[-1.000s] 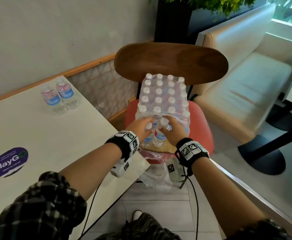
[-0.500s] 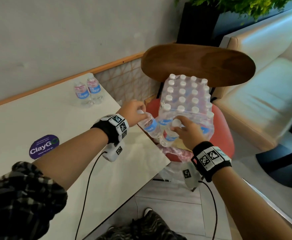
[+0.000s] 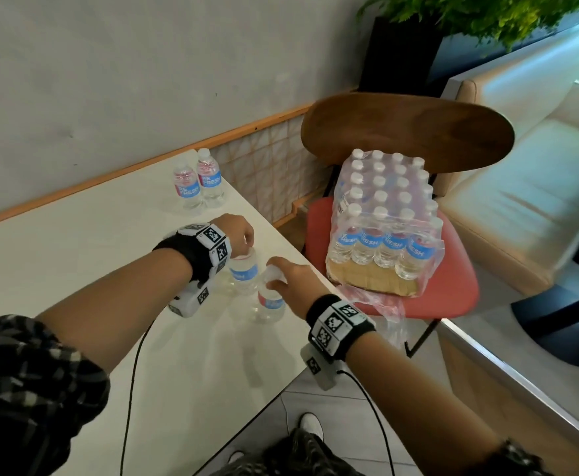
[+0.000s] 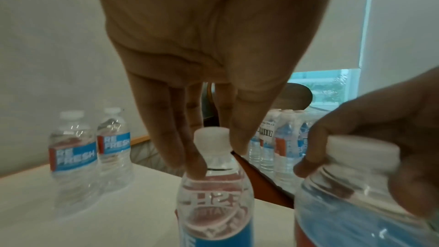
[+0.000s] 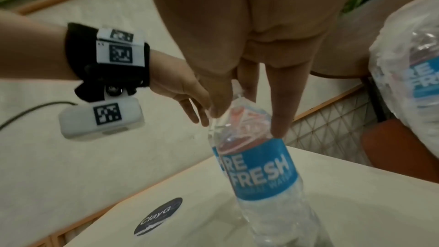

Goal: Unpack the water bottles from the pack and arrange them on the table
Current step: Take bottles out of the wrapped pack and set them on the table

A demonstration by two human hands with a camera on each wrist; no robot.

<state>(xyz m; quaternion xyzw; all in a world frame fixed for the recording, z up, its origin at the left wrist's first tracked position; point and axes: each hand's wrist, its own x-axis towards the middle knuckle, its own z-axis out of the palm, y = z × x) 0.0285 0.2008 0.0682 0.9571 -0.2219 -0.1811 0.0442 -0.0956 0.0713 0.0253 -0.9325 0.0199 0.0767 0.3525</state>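
Both bottles have left the pack [image 3: 384,235] for the table [image 3: 75,269]. Head: left hand [image 3: 238,231] pinches left bottle [image 3: 245,273] by its cap; right hand [image 3: 293,276] grips right bottle [image 3: 270,304] likewise. Left wrist: fingertips [image 4: 237,144] flank cap, bottle hanging below. Right wrist: fingers [image 5: 280,119] pointing down around bottle neck, bottle tilted over table.

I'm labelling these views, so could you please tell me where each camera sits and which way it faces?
Head: on the head, looking down at both forearms, table and pack.
Left wrist: along the left hand, which holds a bottle by its neck.
Right wrist: along the right hand, gripping another bottle.
All share both bottles.
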